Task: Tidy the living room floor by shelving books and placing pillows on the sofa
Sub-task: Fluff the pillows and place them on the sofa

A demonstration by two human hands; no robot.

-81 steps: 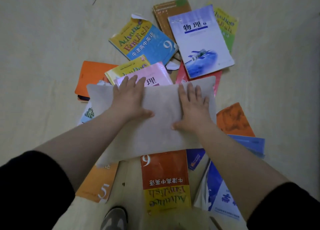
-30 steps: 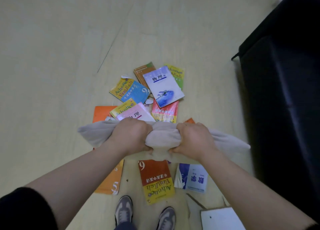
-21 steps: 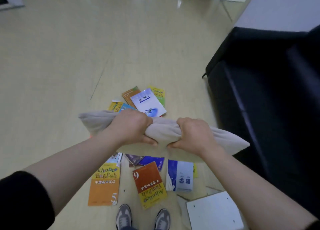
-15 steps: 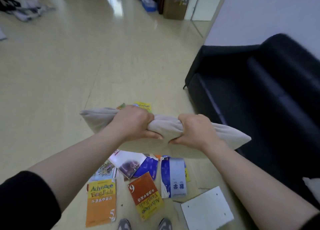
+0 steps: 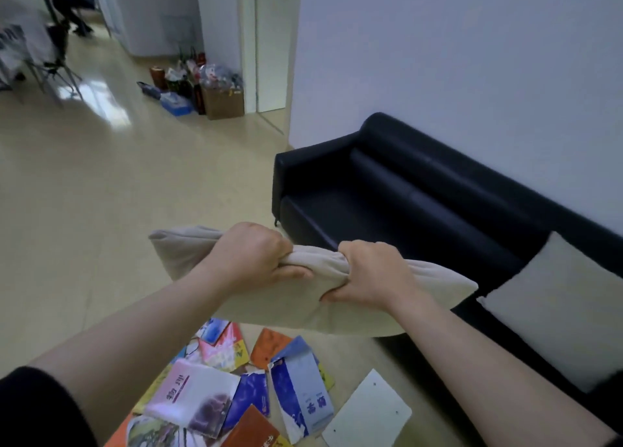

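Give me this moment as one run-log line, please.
left hand: grips pillow | right hand: grips pillow | books: on floor | sofa: holds second pillow

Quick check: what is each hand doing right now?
Left hand: closed, gripping the beige pillow.
Right hand: closed, gripping the same pillow.

Both hands — left (image 5: 251, 256), right (image 5: 369, 273) — grip beige pillow (image 5: 303, 306) above scattered books (image 5: 236, 389); black sofa (image 5: 387, 193) beside — second pillow (image 5: 559, 305) on it.
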